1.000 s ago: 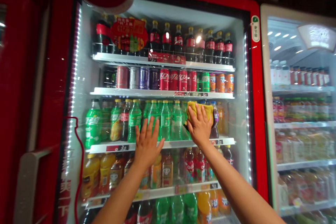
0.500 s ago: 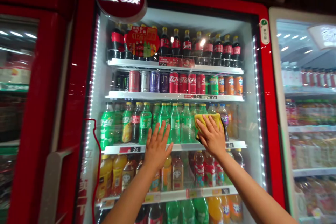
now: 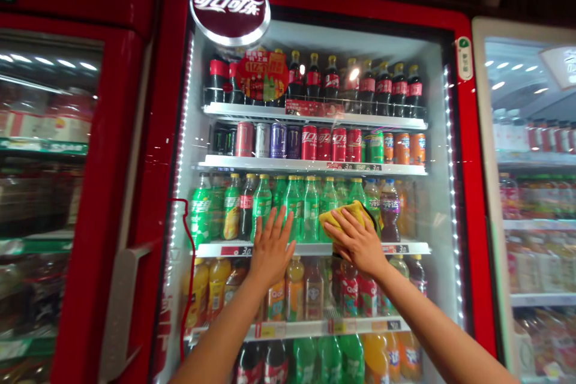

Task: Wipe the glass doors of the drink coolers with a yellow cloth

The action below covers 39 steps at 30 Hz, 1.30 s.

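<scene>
My right hand (image 3: 355,241) presses a yellow cloth (image 3: 344,219) with a dark edge against the glass door (image 3: 436,204) of a red drinks fridge. Its fingers lie over the cloth, in front of the third shelf. My left hand (image 3: 272,246) is spread with its palm toward the same glass, left of the cloth, holding nothing. Behind the glass, green soda bottles (image 3: 310,210) stand around the level of both hands. A purple-labelled bottle (image 3: 389,207) shows right of the cloth, which hides part of the bottle row.
A grey door handle (image 3: 119,312) sticks out at the left. A red cord-like line (image 3: 191,252) runs down the door's left side. A round lit sign (image 3: 230,7) sits at the top. Other fridges stand left (image 3: 76,192) and right (image 3: 535,222). Cans (image 3: 324,143) fill the second shelf.
The view has shifted, so the fridge sits farther right in the picture. My right hand and the cloth have slid left across the glass, and the cloth is tilted. My left hand stays spread.
</scene>
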Motion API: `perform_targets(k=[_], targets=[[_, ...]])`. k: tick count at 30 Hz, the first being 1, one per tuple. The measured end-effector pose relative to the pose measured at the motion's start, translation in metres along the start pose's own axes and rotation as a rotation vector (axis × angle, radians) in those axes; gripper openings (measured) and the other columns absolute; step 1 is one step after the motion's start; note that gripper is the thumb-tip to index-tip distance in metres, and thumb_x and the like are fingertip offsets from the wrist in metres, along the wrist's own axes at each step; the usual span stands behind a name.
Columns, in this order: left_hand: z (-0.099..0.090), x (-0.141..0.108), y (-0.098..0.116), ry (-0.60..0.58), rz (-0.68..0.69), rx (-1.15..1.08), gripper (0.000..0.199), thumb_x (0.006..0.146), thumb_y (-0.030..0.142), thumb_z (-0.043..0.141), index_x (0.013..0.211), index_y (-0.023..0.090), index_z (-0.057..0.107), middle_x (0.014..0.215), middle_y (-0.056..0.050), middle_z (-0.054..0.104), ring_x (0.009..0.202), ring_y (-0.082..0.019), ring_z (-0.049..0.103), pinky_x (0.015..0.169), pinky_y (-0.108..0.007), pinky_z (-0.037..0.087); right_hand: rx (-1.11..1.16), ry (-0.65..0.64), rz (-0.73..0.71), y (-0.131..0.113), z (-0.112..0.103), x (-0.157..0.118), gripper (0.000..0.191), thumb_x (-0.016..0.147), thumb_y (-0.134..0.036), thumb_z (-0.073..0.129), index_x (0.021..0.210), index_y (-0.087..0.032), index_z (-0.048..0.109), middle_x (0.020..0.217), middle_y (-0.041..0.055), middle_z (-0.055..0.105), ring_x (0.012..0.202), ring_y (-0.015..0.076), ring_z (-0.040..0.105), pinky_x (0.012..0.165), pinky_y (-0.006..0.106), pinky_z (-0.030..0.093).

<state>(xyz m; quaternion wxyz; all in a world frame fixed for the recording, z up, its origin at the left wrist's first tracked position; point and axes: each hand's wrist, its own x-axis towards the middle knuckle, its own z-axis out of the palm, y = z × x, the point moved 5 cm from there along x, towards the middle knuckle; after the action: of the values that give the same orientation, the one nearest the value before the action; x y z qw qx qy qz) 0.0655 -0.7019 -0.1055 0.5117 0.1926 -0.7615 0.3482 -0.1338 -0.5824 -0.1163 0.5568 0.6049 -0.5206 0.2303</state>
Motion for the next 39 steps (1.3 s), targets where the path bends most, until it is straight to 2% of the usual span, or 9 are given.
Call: perform_targets(k=[4, 9, 12, 15, 20, 25, 30, 35, 39], targets=[[-0.009, -0.007, -0.026, 0.033, -0.026, 0.037, 0.081, 0.099, 0.041, 0.052, 0.163, 0.024, 0.005, 0.168, -0.009, 0.025, 0.157, -0.028, 0.017, 0.129, -0.055, 0.011, -0.030, 0.151, 0.246, 0.017, -0.002, 0.026, 0.055, 0.096, -0.034, 0.056, 0.151, -0.035, 0.047, 0.160, 0.0043, 0.044, 0.150, 0.0291, 0.035, 0.121, 0.057, 0.021], [-0.014, -0.007, -0.048, 0.054, -0.056, 0.042, 0.083, 0.099, 0.043, 0.053, 0.163, 0.023, 0.006, 0.169, -0.011, 0.023, 0.157, -0.030, 0.017, 0.128, -0.055, 0.014, -0.002, 0.322, 0.472, -0.018, 0.009, 0.092, 0.062, 0.098, -0.033, 0.052, 0.158, -0.034, 0.035, 0.163, 0.0088, 0.038, 0.152, 0.0347, 0.030, 0.118, 0.069, 0.016], [-0.014, -0.006, -0.054, 0.058, -0.085, 0.047, 0.076, 0.100, 0.038, 0.049, 0.164, 0.022, 0.009, 0.169, -0.011, 0.023, 0.158, -0.028, 0.016, 0.128, -0.054, 0.014, 0.014, 0.251, 0.403, -0.051, 0.016, 0.108, 0.063, 0.098, -0.033, 0.051, 0.159, -0.036, 0.033, 0.166, 0.0066, 0.033, 0.154, 0.0338, 0.025, 0.120, 0.068, 0.013], [-0.013, -0.007, -0.056, 0.058, -0.087, 0.036, 0.074, 0.101, 0.040, 0.049, 0.163, 0.021, 0.014, 0.169, -0.011, 0.024, 0.158, -0.028, 0.015, 0.129, -0.054, 0.013, 0.009, 0.124, 0.224, -0.074, 0.019, 0.094, 0.060, 0.098, -0.036, 0.053, 0.156, -0.038, 0.038, 0.166, 0.0023, 0.033, 0.154, 0.0304, 0.025, 0.123, 0.063, 0.011], [-0.013, -0.011, -0.064, 0.032, -0.030, 0.013, 0.073, 0.099, 0.043, 0.052, 0.162, 0.020, 0.021, 0.168, -0.011, 0.025, 0.158, -0.027, 0.015, 0.130, -0.050, 0.012, 0.013, 0.012, -0.034, -0.068, 0.014, 0.049, 0.060, 0.097, -0.034, 0.056, 0.154, -0.039, 0.041, 0.163, 0.0001, 0.041, 0.151, 0.0257, 0.034, 0.125, 0.053, 0.011], [-0.019, -0.020, -0.079, 0.019, 0.030, 0.021, 0.074, 0.098, 0.043, 0.054, 0.162, 0.026, 0.020, 0.169, -0.008, 0.024, 0.157, -0.027, 0.019, 0.130, -0.050, 0.013, -0.028, 0.163, 0.274, -0.043, 0.008, 0.073, 0.056, 0.097, -0.033, 0.055, 0.152, -0.036, 0.045, 0.162, 0.0032, 0.042, 0.151, 0.0284, 0.034, 0.123, 0.056, 0.017], [-0.020, -0.030, -0.091, 0.025, 0.014, 0.035, 0.074, 0.099, 0.038, 0.052, 0.163, 0.025, 0.016, 0.168, -0.009, 0.025, 0.157, -0.028, 0.019, 0.129, -0.053, 0.012, -0.014, 0.228, 0.470, -0.074, 0.016, 0.129, 0.059, 0.099, -0.033, 0.051, 0.156, -0.036, 0.038, 0.166, 0.0045, 0.034, 0.154, 0.0322, 0.026, 0.121, 0.065, 0.015], [-0.020, -0.031, -0.091, 0.024, 0.029, 0.010, 0.073, 0.100, 0.042, 0.051, 0.163, 0.024, 0.018, 0.168, -0.010, 0.028, 0.157, -0.027, 0.017, 0.129, -0.052, 0.010, -0.013, 0.087, 0.189, -0.101, 0.021, 0.111, 0.057, 0.099, -0.034, 0.052, 0.155, -0.038, 0.041, 0.166, 0.0015, 0.035, 0.154, 0.0286, 0.026, 0.124, 0.059, 0.011], [-0.023, -0.031, -0.093, -0.002, 0.054, 0.005, 0.075, 0.100, 0.044, 0.051, 0.163, 0.023, 0.016, 0.167, -0.010, 0.029, 0.157, -0.027, 0.018, 0.129, -0.052, 0.011, -0.015, -0.065, -0.084, -0.088, 0.016, 0.065, 0.057, 0.099, -0.035, 0.054, 0.154, -0.041, 0.040, 0.163, -0.0024, 0.039, 0.152, 0.0234, 0.031, 0.125, 0.052, 0.012]])
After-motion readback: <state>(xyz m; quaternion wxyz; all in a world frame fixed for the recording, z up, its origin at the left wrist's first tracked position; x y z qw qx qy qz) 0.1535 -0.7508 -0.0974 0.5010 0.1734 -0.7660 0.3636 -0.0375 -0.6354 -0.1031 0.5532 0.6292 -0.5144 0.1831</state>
